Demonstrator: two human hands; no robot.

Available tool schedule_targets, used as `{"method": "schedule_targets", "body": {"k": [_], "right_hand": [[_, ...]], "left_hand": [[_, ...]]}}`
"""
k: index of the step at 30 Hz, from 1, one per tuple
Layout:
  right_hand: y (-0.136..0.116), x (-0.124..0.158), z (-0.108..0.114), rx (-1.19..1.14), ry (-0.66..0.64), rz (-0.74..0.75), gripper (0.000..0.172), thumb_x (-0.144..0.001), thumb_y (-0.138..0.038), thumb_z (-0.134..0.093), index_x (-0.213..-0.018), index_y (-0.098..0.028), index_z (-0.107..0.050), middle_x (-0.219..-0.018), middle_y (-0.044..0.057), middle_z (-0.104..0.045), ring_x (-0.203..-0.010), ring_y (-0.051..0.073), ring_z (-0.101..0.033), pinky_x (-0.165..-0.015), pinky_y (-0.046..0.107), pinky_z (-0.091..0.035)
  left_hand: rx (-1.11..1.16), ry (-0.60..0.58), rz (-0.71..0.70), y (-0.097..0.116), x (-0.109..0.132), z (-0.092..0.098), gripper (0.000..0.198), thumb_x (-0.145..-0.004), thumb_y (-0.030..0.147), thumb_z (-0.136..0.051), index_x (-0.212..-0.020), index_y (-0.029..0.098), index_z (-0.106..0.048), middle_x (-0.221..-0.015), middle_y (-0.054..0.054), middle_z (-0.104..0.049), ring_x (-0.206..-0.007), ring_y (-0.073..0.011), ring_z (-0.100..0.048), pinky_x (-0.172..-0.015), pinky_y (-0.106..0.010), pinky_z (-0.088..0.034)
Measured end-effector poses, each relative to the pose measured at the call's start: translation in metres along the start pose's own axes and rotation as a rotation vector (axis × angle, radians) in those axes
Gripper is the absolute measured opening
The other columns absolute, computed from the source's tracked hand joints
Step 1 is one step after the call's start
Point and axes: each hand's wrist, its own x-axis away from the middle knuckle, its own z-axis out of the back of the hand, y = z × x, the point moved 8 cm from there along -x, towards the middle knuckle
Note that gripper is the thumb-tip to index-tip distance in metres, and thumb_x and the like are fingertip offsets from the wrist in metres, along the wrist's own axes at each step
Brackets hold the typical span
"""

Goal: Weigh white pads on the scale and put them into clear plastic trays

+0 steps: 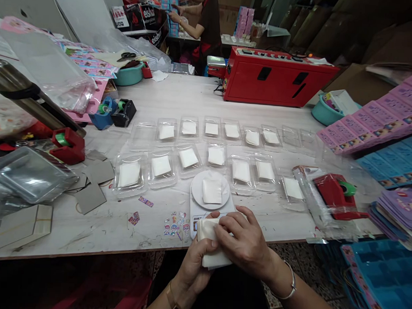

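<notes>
My left hand is closed round a thick stack of white sheets, just past the table's front edge. Bent over the top of that stack, the fingers of my right hand press on its upper sheets. Directly beyond my hands stands a white digital scale with a round plate, and a small pile of white sheets lies on the plate. Behind and beside the scale are two rows of clear plastic trays. Most hold white square sheets; a few at the far row's ends hold none.
Tape dispensers stand at the left and right. A red machine occupies the back. Grey cards and stickers lie left of the scale. Pink boxes are stacked at right. A co-worker stands beyond the table.
</notes>
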Motion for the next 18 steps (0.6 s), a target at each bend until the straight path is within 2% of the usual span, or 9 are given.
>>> {"method": "schedule_targets", "body": {"k": [4,6,9,14,18], "right_hand": [[0.009,-0.001,0.000,-0.139,0.013,-0.106,0.018,-0.094,-0.012,-0.044,-0.089,-0.017,-0.060,-0.085,0.005,-0.068,-0.079,0.017,-0.057,-0.091,0.040,-0.038],[0.013,-0.003,0.002,-0.227,0.027,-0.162,0.014,-0.093,-0.012,-0.048,-0.096,-0.016,-0.061,-0.088,0.005,-0.069,-0.080,0.017,-0.058,-0.086,0.037,-0.040],[0.015,-0.006,0.004,-0.294,0.035,-0.198,0.018,-0.093,-0.014,-0.051,-0.108,-0.018,-0.062,-0.090,0.005,-0.069,-0.081,0.016,-0.060,-0.081,0.036,-0.041],[0.021,-0.005,-0.002,-0.452,0.005,-0.328,0.009,-0.091,-0.015,-0.056,-0.091,-0.020,-0.063,-0.088,0.003,-0.067,-0.088,0.017,-0.062,-0.080,0.034,-0.044],[0.026,0.000,-0.010,-0.577,-0.046,-0.436,0.010,-0.090,-0.013,-0.056,-0.082,-0.020,-0.057,-0.084,0.002,-0.066,-0.092,0.018,-0.063,-0.079,0.033,-0.045]], "left_hand": [[0.004,-0.002,0.004,0.000,0.001,0.001,0.076,-0.056,0.012,-0.072,-0.129,0.019,-0.054,-0.083,0.001,-0.063,-0.074,-0.0145,-0.054,-0.069,-0.025,-0.041],[-0.038,0.006,-0.005,0.001,0.001,0.002,0.073,-0.056,0.014,-0.073,-0.127,0.018,-0.055,-0.084,0.000,-0.064,-0.072,-0.0148,-0.054,-0.067,-0.025,-0.041],[-0.109,0.017,-0.033,0.002,0.001,0.002,0.069,-0.059,0.016,-0.071,-0.126,0.017,-0.056,-0.082,-0.001,-0.063,-0.070,-0.0151,-0.052,-0.064,-0.025,-0.040],[-0.160,0.013,-0.055,0.002,0.001,0.003,0.072,-0.060,0.014,-0.068,-0.130,0.019,-0.052,-0.092,-0.003,-0.065,-0.074,-0.0156,-0.053,-0.066,-0.025,-0.041],[-0.217,-0.020,-0.069,0.003,0.002,0.001,0.075,-0.062,0.013,-0.066,-0.134,0.020,-0.047,-0.102,-0.005,-0.066,-0.082,-0.0175,-0.055,-0.069,-0.026,-0.042]]}}
